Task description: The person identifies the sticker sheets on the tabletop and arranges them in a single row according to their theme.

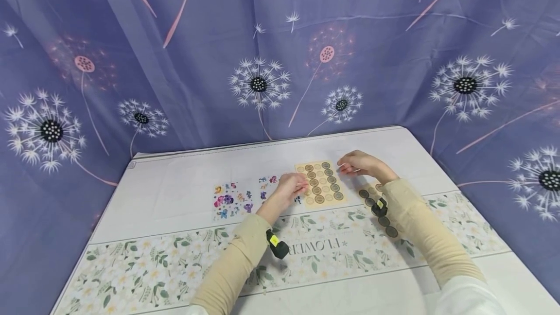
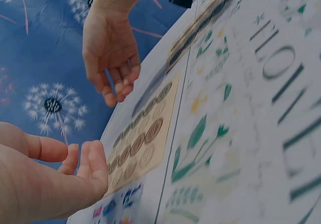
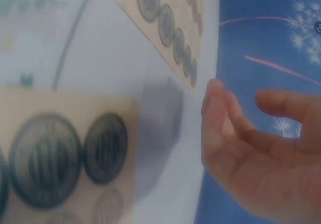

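A cream sheet of round stickers (image 1: 321, 183) lies flat on the table, with dark and pale circles in columns. My left hand (image 1: 290, 186) hovers at its left edge, fingers loosely bent with nothing between them. Off its right edge, my right hand (image 1: 359, 163) is held above the table, thumb apart from the fingers and nothing in it. A second cream sticker sheet (image 3: 131, 133) lies under my right forearm, partly covered by it in the head view. Two clear sheets with colourful pony stickers (image 1: 232, 200) are to the left, the nearer one partly behind my left hand.
The white table (image 1: 183, 179) carries a floral printed band (image 1: 166, 261) with the word FLOWER along its front part. A purple curtain (image 1: 197, 86) with dandelion prints hangs behind and at both sides.
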The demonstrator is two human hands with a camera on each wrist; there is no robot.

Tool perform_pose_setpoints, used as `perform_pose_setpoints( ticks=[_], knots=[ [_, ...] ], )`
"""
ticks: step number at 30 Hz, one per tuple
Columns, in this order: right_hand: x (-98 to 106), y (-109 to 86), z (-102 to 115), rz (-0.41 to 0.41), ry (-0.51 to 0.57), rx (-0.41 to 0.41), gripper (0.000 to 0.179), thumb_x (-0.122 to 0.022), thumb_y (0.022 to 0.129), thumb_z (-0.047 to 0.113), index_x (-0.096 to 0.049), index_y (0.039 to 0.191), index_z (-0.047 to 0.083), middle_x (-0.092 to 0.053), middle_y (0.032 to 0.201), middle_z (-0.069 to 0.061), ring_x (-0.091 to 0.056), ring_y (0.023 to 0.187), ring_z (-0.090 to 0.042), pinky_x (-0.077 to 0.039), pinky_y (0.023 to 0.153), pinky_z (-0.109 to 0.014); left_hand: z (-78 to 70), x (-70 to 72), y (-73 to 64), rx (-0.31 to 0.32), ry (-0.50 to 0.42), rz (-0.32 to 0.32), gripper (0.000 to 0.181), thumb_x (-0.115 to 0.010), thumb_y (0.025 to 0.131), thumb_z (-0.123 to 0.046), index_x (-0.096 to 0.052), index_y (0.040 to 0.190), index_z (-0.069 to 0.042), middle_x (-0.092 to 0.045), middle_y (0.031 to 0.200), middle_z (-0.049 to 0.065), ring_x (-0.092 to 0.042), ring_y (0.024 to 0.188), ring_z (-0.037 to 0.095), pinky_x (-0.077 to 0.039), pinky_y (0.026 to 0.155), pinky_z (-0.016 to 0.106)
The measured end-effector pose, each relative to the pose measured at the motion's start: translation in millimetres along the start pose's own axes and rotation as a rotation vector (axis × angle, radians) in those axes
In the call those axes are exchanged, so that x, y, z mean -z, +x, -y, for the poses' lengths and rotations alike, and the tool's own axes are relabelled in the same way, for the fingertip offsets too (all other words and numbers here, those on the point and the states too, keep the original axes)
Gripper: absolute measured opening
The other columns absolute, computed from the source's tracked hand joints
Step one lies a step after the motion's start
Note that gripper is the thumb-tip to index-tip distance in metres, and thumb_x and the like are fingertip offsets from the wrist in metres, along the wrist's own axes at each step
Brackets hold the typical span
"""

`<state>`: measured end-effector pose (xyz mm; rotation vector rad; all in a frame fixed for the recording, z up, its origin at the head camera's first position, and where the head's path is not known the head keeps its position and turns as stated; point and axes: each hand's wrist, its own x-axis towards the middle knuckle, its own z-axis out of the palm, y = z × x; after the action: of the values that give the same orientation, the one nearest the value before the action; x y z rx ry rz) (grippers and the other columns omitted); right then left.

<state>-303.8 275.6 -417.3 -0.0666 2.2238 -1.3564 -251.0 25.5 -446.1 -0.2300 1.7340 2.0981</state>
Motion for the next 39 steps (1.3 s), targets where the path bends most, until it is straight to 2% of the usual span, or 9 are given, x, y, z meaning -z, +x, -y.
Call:
perform_pose_setpoints(
  ticks=[2,5,13,16,20,25,29,33,39],
  knots=[
    [10,3.9,-10,0.040,0.046,0.063,0.046,-0.050,0.095,0.025,-0.055,0.122,-0.011,-0.071,0.087,-0.002,-0.066,0.077,-0.007,-0.059,0.076,-0.023,1.7,-5.8,-2.2,-0.001,0.013,0.040,0.039,-0.049,0.088,0.006,-0.054,0.126,0.011,-0.060,0.124,0.028,-0.064,0.089,0.018,-0.057,0.092,0.027],
    [16,-1.7,-13,0.050,0.054,0.080,0.046,-0.050,0.094,0.025,-0.055,0.119,-0.013,-0.071,0.085,-0.001,-0.066,0.075,-0.006,-0.059,0.074,-0.021,4.9,-13.5,-4.3,0.016,0.009,0.103,0.038,-0.049,0.090,0.002,-0.054,0.127,0.011,-0.059,0.126,0.029,-0.067,0.097,0.024,-0.056,0.094,0.028],
    [22,-25.7,-3,0.007,-0.084,-0.054,0.045,-0.037,0.101,0.018,-0.044,0.130,-0.017,-0.069,0.089,0.002,-0.064,0.078,-0.005,-0.058,0.082,-0.027,17.7,-25.8,-6.0,0.105,-0.017,0.309,0.039,-0.047,0.097,-0.008,-0.051,0.130,0.012,-0.056,0.130,0.030,-0.058,0.121,0.039,-0.049,0.106,0.040],
    [30,-33.5,-5,0.013,-0.143,-0.081,0.044,-0.038,0.101,0.019,-0.047,0.127,-0.015,-0.066,0.084,0.003,-0.062,0.076,-0.006,-0.057,0.080,-0.029,21.2,-31.0,-8.2,0.118,0.006,0.411,0.041,-0.044,0.099,-0.009,-0.047,0.133,0.013,-0.053,0.133,0.032,-0.053,0.126,0.041,-0.044,0.111,0.043],
    [40,-46.5,-7,0.008,-0.208,-0.121,0.039,-0.041,0.098,0.022,-0.051,0.120,-0.009,-0.063,0.080,0.002,-0.062,0.075,-0.009,-0.058,0.077,-0.031,25.3,-40.9,-10.9,0.135,0.025,0.486,0.042,-0.042,0.100,-0.009,-0.044,0.135,0.014,-0.049,0.136,0.033,-0.048,0.129,0.043,-0.040,0.114,0.045],
    [49,-57.3,-14,-0.014,-0.288,-0.173,0.037,-0.042,0.097,0.024,-0.053,0.116,-0.006,-0.058,0.084,0.000,-0.059,0.075,-0.010,-0.058,0.075,-0.032,31.7,-52.0,-12.0,0.218,-0.044,0.522,0.048,-0.039,0.100,-0.010,-0.033,0.140,0.015,-0.040,0.143,0.035,-0.040,0.136,0.045,-0.033,0.118,0.047],
    [54,-61.2,-21,-0.026,-0.329,-0.216,0.027,-0.041,0.096,0.025,-0.056,0.087,0.005,-0.049,0.067,0.006,-0.050,0.063,-0.007,-0.055,0.067,-0.029,37.0,-58.7,-12.2,0.281,-0.121,0.534,0.053,-0.038,0.098,-0.010,-0.026,0.143,0.016,-0.033,0.147,0.035,-0.033,0.139,0.045,-0.027,0.121,0.048],
    [56,-62.9,-29,-0.024,-0.330,-0.259,0.033,-0.039,0.097,0.026,-0.047,0.066,0.016,-0.044,0.058,0.009,-0.045,0.058,-0.006,-0.053,0.066,-0.029,40.5,-64.5,-13.0,0.292,-0.160,0.530,0.056,-0.040,0.096,-0.009,-0.024,0.143,0.016,-0.032,0.147,0.036,-0.033,0.140,0.045,-0.026,0.121,0.049],
    [56,-61.1,-38,-0.016,-0.277,-0.277,0.035,-0.039,0.097,0.026,-0.045,0.063,0.019,-0.048,0.056,0.010,-0.050,0.060,-0.007,-0.054,0.068,-0.030,42.1,-70.4,-12.1,0.280,-0.216,0.517,0.048,-0.040,0.095,-0.006,-0.030,0.136,0.017,-0.032,0.147,0.037,-0.032,0.140,0.047,-0.025,0.122,0.049]
  ],
)
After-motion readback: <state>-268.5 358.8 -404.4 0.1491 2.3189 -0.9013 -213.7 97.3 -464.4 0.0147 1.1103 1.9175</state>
